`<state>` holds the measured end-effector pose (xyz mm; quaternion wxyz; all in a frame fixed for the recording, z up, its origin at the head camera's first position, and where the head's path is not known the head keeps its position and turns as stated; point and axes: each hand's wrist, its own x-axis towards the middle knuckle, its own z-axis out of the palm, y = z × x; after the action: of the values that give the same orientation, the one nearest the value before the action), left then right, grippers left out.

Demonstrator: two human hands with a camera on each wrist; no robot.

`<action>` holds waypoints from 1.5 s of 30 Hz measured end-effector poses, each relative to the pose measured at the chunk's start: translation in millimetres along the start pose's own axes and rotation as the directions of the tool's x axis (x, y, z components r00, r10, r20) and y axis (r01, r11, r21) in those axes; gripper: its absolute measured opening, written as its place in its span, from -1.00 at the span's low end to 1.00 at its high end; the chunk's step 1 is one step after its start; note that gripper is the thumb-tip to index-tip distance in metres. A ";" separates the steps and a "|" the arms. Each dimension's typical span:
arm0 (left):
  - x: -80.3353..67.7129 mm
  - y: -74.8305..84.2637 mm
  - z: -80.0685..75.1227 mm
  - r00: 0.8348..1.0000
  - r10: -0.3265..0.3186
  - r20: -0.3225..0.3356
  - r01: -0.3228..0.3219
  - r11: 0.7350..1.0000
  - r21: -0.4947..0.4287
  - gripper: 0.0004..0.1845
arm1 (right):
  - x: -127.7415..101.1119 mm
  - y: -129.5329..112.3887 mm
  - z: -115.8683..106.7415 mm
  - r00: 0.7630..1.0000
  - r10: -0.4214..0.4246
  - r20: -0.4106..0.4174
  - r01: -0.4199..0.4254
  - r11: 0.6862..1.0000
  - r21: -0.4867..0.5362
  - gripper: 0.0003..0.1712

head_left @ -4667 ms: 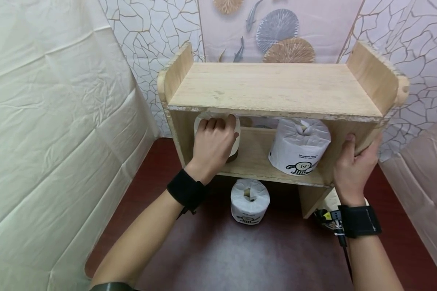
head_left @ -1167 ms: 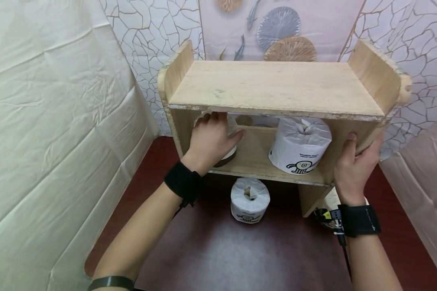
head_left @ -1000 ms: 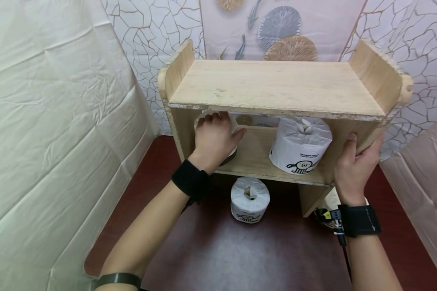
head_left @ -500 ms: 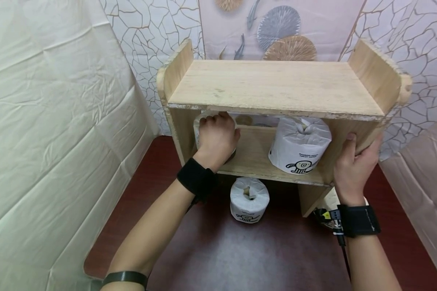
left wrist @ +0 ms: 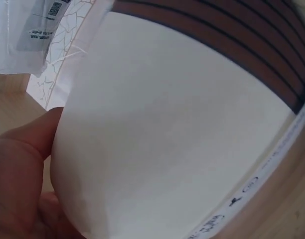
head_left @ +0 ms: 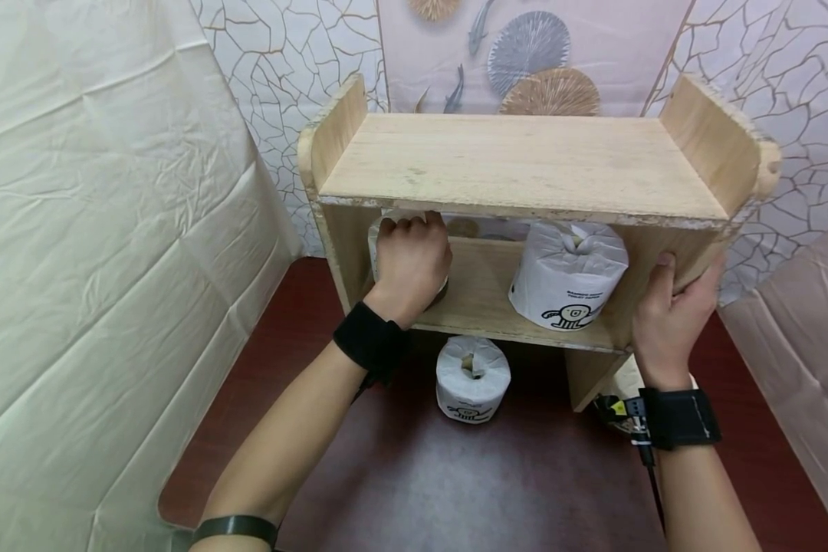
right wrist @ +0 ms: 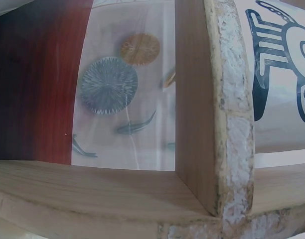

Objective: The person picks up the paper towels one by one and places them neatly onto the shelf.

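While the right hand (head_left: 672, 326) grips the shelf (head_left: 510, 161), left hand (head_left: 412, 268) clasps a white cylinder (left wrist: 162, 114), thumb (left wrist: 38, 132) drawn in, splayed earlier.

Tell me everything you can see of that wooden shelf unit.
The wooden shelf unit is pale, plywood-like, with rough, whitish, chipped front edges. It stands upright on the dark reddish table: a top board between two raised, rounded side panels, and a lower board beneath. Backdrop shows through a gap behind. The right grip clasps its right side, thumb on the inner face. A white wrapped roll stands on the lower board's right; inside at left, the left grip holds a pale object.
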<state>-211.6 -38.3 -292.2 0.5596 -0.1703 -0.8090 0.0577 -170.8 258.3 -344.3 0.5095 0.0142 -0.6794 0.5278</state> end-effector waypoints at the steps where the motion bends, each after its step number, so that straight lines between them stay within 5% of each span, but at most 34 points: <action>1: 0.2 -0.6 -0.8 1.000 0.000 -0.001 0.000 1.000 -0.008 -0.57 | 0.0 -0.1 0.1 1.000 0.001 -0.001 -0.001 1.000 -0.001 -0.45; 9: 1.7 -7.8 -5.9 1.000 0.031 0.006 -0.031 0.997 -0.071 -0.61 | 1.5 -4.8 2.4 0.999 0.035 -0.027 -0.035 0.999 -0.009 -0.46; 13: 0.6 -13.5 -6.5 0.993 0.053 0.104 -0.041 0.993 -0.114 -0.67 | 0.6 -7.6 4.2 0.996 0.073 -0.041 -0.074 0.997 -0.009 -0.44; 17: -0.7 -19.6 -9.9 0.958 0.060 0.282 -0.019 0.989 -0.144 -0.84 | 0.8 -4.4 3.6 0.999 0.043 -0.024 -0.043 0.999 -0.008 -0.45; 22: 0.4 -24.5 -14.4 0.909 0.070 0.411 -0.008 0.988 -0.151 -0.72 | 1.7 1.4 1.3 1.000 0.011 -0.014 -0.011 1.000 -0.003 -0.46; 25: 0.2 -26.7 -15.5 0.900 0.082 0.428 -0.017 0.988 -0.153 -0.69 | 0.9 2.9 -0.9 1.000 -0.015 0.002 0.015 1.000 -0.016 -0.45; 33: -3.7 -34.8 -16.0 0.922 0.111 0.371 -0.045 0.982 -0.181 -0.70 | 1.1 -1.8 4.7 0.998 0.051 -0.037 -0.050 0.999 0.013 -0.46; 45: -9.3 -46.8 -14.9 0.909 0.196 0.368 -0.068 0.941 -0.332 -0.67 | -0.9 -7.7 4.2 0.996 0.076 -0.035 -0.077 0.997 -0.019 -0.43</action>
<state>-204.8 -86.7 -281.7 0.3453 -0.2963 -0.8905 0.0007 -168.9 251.4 -339.2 0.5008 -0.0260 -0.6758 0.5403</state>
